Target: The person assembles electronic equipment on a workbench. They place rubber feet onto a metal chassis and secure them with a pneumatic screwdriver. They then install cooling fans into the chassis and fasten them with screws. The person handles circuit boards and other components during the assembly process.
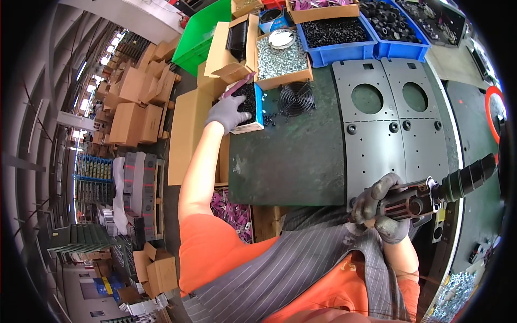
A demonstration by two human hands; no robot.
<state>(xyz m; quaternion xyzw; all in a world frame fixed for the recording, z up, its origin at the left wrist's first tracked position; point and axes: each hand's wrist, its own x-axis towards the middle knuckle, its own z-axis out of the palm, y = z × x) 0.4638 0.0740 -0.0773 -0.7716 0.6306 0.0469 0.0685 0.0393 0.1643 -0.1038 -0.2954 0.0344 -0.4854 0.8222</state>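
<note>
My left hand (229, 112), in a grey glove, reaches over a small blue and white box (251, 127) filled with small black screws (247, 97). Its thumb and fingers are apart over the screws; whether a screw is between the tips is too small to see. A purple strip (240, 84) lies across the box's far side. My gloved right hand (383, 207) grips a black power screwdriver (412, 204), held near my body and pointing right. Beneath it lie two grey metal panels (371, 145), each with a large round hole and black rubber feet.
A round black wire fan guard (297, 99) and several loose screws (269, 119) lie on the dark green table (291, 161). Behind stand a carton of silver screws (283, 59), blue bins (339, 51) of black parts and a green bin (202, 37). Cartons (137, 116) are stacked at left.
</note>
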